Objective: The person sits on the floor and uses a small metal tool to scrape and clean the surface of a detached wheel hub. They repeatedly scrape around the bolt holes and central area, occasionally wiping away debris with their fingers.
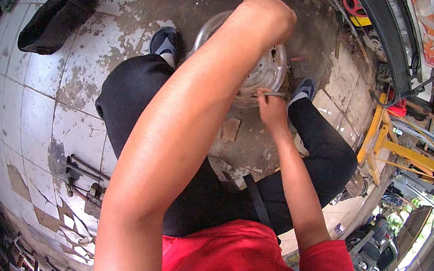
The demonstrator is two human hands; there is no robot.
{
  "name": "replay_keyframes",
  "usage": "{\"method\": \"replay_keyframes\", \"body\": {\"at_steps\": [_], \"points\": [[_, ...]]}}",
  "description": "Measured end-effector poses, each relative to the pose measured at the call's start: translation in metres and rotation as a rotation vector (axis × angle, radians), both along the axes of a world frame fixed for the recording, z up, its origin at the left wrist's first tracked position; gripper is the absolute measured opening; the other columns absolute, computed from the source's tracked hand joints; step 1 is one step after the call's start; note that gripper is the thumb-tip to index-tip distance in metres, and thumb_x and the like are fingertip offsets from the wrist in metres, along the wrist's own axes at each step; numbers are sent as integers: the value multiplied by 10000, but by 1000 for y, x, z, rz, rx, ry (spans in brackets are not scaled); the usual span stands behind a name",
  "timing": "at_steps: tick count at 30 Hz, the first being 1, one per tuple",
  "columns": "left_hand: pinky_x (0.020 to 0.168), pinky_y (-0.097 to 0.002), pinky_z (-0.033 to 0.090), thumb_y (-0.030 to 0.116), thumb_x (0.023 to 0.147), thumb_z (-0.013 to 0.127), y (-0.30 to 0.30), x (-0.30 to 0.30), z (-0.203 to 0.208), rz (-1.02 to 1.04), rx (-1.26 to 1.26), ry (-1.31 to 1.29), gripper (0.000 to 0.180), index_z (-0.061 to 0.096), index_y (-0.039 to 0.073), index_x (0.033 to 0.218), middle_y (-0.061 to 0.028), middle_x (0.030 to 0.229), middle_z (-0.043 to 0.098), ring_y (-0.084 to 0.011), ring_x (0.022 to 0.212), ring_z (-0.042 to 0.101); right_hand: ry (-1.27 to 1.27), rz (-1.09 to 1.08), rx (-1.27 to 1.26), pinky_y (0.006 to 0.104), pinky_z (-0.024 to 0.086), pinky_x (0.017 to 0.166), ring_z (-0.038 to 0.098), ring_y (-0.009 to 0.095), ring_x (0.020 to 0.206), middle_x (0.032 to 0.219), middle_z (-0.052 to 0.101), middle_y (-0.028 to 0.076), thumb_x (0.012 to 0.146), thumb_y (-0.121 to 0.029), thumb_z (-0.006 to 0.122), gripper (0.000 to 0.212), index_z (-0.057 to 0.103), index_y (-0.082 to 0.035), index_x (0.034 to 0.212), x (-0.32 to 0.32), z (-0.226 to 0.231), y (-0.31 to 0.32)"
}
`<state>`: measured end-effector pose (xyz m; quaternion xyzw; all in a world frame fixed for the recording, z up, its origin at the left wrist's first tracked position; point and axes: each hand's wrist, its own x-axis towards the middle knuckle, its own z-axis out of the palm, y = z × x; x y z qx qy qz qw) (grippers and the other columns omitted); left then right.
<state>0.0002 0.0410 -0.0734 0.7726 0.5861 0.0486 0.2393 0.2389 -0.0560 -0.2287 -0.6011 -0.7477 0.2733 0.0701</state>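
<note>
A silver metal wheel rim (pixel 271 68) lies on the floor between my feet. My left arm stretches across it, and my left hand (pixel 270 16) is bent over its far side; the fingers of that hand are hidden behind the wrist. At the rim's near edge my right hand (pixel 273 111) is closed on a thin grey rod-like tool (pixel 275 94), which lies roughly sideways against the edge. What kind of tool it is cannot be made out. My left forearm covers much of the rim's left half.
A black bag-like container (pixel 56 18) rests on the worn tiles at the left. Dark metal bars (pixel 84 169) lie at lower left. To the right stand a yellow metal frame (pixel 380 139) and a long black part (pixel 393 44). A small brown scrap (pixel 230 129) lies nearby.
</note>
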Motion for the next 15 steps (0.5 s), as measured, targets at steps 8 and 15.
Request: {"method": "replay_keyframes", "body": {"at_steps": [8, 15], "points": [[829, -429, 538, 277, 860, 607, 0, -4, 6, -35, -20, 15, 298, 688, 70, 1058, -172, 1074, 664, -335, 1002, 646, 145, 143, 127, 353, 505, 703, 677, 294, 791, 855, 684, 176, 933, -208, 541, 242, 655, -18, 1030, -5, -19, -21], [826, -433, 538, 321, 869, 610, -2, -5, 5, -23, 8, 8, 313, 686, 72, 1042, -166, 1038, 675, -339, 988, 649, -205, -131, -11, 354, 502, 701, 683, 251, 807, 854, 685, 162, 924, -176, 552, 199, 673, -45, 1013, 8, -18, -11]]}}
